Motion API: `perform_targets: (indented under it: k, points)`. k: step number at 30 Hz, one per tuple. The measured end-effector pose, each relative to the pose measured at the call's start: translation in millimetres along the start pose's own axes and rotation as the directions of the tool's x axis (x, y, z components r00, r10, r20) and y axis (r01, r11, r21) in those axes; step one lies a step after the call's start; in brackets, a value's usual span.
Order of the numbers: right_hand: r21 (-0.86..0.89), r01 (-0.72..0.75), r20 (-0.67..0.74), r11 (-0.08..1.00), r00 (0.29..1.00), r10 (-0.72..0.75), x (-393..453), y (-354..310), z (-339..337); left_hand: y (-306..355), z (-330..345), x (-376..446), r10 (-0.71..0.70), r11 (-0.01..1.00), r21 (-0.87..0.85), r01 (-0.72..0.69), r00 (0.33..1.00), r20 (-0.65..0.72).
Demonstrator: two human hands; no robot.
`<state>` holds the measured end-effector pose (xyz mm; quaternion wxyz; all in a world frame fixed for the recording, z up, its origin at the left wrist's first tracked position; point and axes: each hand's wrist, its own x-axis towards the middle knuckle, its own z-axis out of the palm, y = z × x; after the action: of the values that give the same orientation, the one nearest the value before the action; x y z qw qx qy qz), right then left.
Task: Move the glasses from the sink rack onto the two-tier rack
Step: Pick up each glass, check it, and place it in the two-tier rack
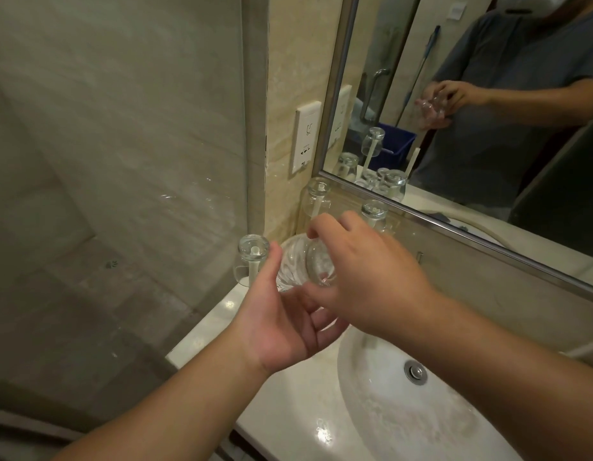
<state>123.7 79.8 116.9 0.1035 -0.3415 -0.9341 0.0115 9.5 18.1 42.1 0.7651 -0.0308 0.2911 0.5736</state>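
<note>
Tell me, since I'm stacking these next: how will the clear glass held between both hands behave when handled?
The glass looks rigid, smooth and probably slippery, so the left hand and right hand together seem wise. Its round wall suggests it would roll if laid sideways. Likely fragile against the stone counter.

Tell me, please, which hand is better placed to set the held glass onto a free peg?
Probably the right hand: it grips the held glass from above, near the rack pegs. The left hand only supports it from below.

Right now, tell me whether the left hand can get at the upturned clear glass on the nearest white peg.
Probably yes: the left hand is right beside the upturned clear glass, thumb almost touching, nothing between. But its grip already cradles another clear glass.
</note>
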Motion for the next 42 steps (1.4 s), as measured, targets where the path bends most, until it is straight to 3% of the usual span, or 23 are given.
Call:
perform_targets:
  k: [5,12,18,24,30,37,42]
  points:
    - [0.063,-0.035,-0.078,0.997,0.996,0.04,-6,3,7,8,5,-1,0.079,0.996,0.046,-0.08,0.997,0.023]
    - [0.15,-0.063,-0.171,0.987,0.981,0.089,-16,10,23,12,18,-4,0.318,0.916,0.253,-0.312,0.948,0.018]
    - [0.251,-0.102,-0.238,0.963,0.958,0.163,-23,17,35,6,32,-5,0.529,0.763,0.4,-0.508,0.846,0.067]
    - [0.312,-0.164,-0.292,0.936,0.921,0.259,-32,27,40,-4,38,4,0.634,0.584,0.583,-0.565,0.766,0.107]
    - [0.341,-0.224,-0.262,0.913,0.91,0.321,-51,48,47,-23,43,20,0.644,0.487,0.662,-0.57,0.746,0.168]
    - [0.507,-0.354,-0.198,0.786,0.84,0.505,-88,78,51,-64,57,46,0.551,0.457,0.737,-0.498,0.809,0.205]
    - [0.512,-0.433,-0.19,0.742,0.785,0.59,-126,104,49,-100,73,63,0.459,0.44,0.772,-0.458,0.854,0.245]
